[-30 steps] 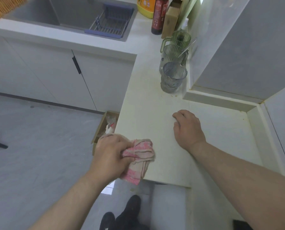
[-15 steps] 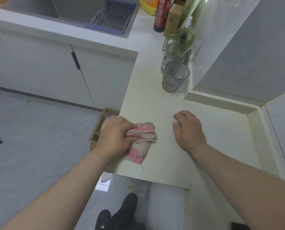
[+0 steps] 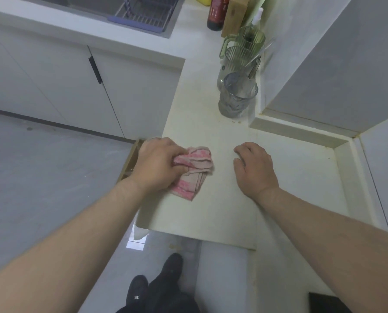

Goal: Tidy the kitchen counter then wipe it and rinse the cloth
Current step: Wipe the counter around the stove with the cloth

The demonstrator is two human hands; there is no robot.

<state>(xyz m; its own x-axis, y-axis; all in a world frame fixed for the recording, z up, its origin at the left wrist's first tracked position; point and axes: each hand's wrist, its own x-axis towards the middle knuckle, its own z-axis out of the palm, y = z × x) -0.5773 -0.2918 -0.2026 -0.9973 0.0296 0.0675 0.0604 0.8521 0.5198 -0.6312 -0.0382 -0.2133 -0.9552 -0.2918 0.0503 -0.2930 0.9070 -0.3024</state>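
My left hand (image 3: 158, 164) grips a crumpled pink and white cloth (image 3: 193, 171) and holds it down on the pale counter (image 3: 211, 213) near its left edge. My right hand (image 3: 254, 169) rests palm down on the counter to the right of the cloth, fingers loosely bent, holding nothing. The sink (image 3: 129, 10) lies at the top left with a purple-edged drain rack (image 3: 148, 13) inside it.
A grey glass jug (image 3: 237, 96), a ribbed clear jug (image 3: 240, 58) and a green jug (image 3: 249, 40) stand in a row by the wall. A dark sauce bottle (image 3: 215, 14) and a wooden block (image 3: 236, 16) stand behind them. A cardboard box (image 3: 131, 161) sits on the floor under the counter's left edge.
My left hand has carried the cloth from over the counter's front left corner up onto the surface and further away from me. My right hand has stayed in place.
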